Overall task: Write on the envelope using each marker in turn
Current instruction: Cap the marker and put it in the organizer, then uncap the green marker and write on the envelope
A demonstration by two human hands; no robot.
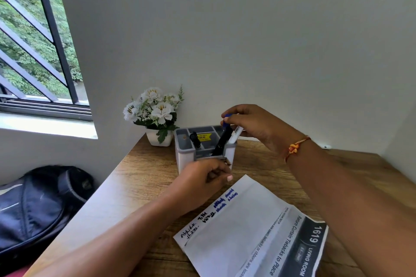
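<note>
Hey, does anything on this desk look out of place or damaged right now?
Mostly tidy. The envelope lies askew on the desk, and the printed sheet under it has a ragged, torn-looking right edge. Nothing looks spilled; the organizer and flower pot stand upright.

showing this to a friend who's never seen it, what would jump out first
Two hands meet over a grey organizer at the desk's back edge: the right hand has its grip on a blue-capped marker standing in it, and the left hand steadies its front. Nearer lies a white envelope with black and blue handwriting; white flowers stand left of the organizer.
</note>
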